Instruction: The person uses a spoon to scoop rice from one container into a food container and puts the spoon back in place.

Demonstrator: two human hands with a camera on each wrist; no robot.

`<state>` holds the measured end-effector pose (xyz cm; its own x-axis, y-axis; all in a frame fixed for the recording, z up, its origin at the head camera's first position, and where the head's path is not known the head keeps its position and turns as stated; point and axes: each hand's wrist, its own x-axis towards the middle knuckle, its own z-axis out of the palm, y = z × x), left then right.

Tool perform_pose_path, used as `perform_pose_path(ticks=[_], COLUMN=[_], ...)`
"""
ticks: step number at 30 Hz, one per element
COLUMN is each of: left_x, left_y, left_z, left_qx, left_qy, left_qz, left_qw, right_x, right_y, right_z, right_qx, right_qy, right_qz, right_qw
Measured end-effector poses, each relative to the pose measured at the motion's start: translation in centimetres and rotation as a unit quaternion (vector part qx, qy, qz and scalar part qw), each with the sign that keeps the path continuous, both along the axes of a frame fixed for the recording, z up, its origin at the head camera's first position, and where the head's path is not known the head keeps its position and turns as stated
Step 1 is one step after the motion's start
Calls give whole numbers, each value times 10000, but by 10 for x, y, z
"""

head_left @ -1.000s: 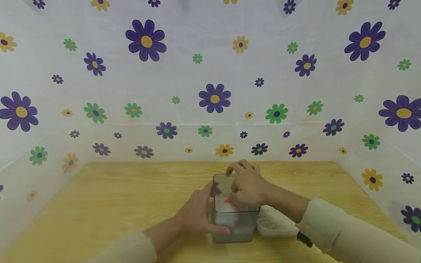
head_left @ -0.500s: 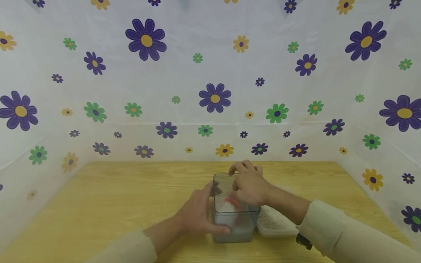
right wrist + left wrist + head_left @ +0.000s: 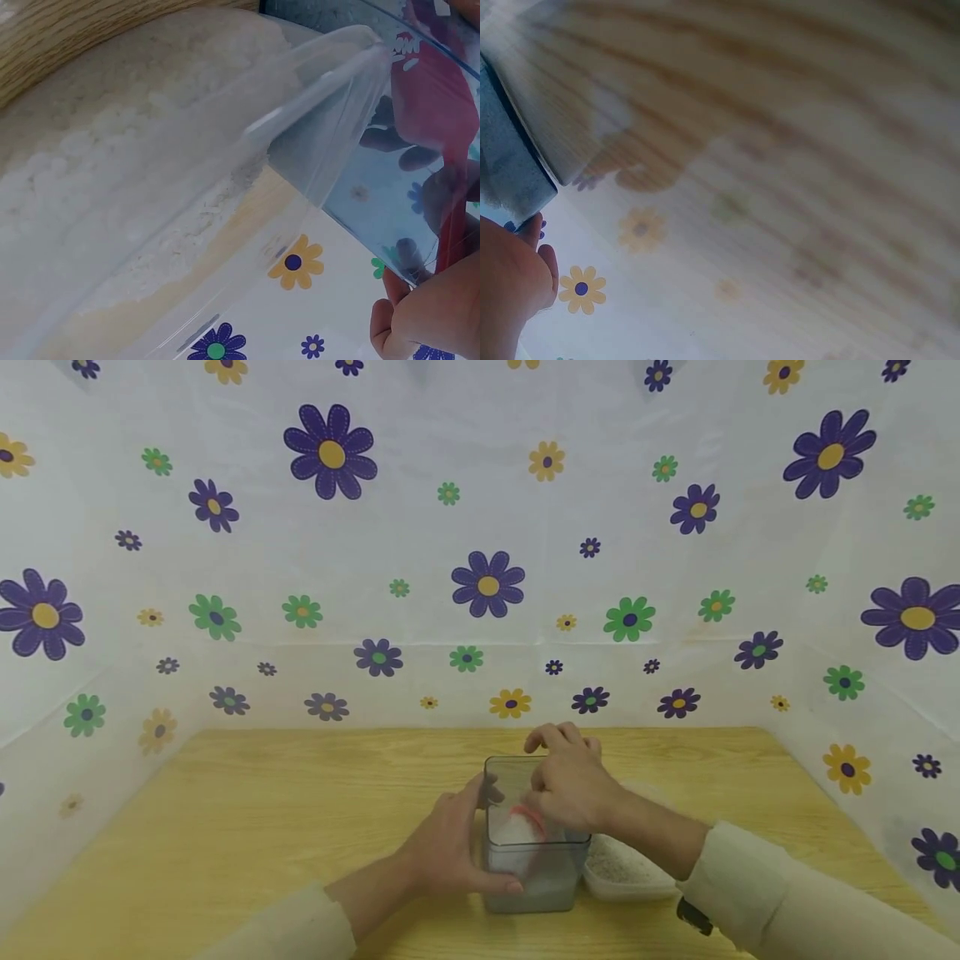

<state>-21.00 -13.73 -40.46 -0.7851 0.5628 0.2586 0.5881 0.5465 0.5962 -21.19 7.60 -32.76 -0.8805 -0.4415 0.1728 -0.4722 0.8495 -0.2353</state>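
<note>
In the head view, a clear grey square container (image 3: 531, 893) stands near the front of the table with white material inside. My left hand (image 3: 444, 847) grips its left side, thumb across the front and fingers round the back. My right hand (image 3: 572, 783) reaches in over the top, holding a red scoop (image 3: 539, 824) whose curved edge shows against the white contents. Through the tinted wall in the right wrist view, the red scoop (image 3: 433, 101) appears with its handle between the fingers. The left wrist view catches the container (image 3: 510, 150) beside the left hand (image 3: 510, 274).
Just right of the container sits a clear low tub (image 3: 633, 885) of white, rice-like grains, partly under the right forearm. The wooden table (image 3: 300, 793) is bordered by a flower-printed white sheet (image 3: 420, 527) at the back and sides.
The right hand has shifted slightly to the right at the container's mouth, and the scoop's red edge has moved a little up. The left hand keeps its grip on the container.
</note>
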Motion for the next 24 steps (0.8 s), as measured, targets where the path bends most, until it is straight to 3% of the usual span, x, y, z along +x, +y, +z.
perform_pose_path(ticks=[6,11,17,24], left_x=[0,0,-3,-2], left_y=[0,0,1,0], left_z=[-2,-2,-2,-3], left_qx=[-7,1,25,28], left_qy=[90,93,369,396], left_qz=[-5,18,-82,-62], left_qw=[10000,10000,9993,9992], right_x=[5,9,11,15], right_y=[-1,-1,2,10], right_z=[1,9,22,26], right_qx=[-32,-89,-296,-500], right_qy=[188,3,-239,-360], right_qz=[-243,-355,-551,-691], right_qw=[9995,9993,9978,9957])
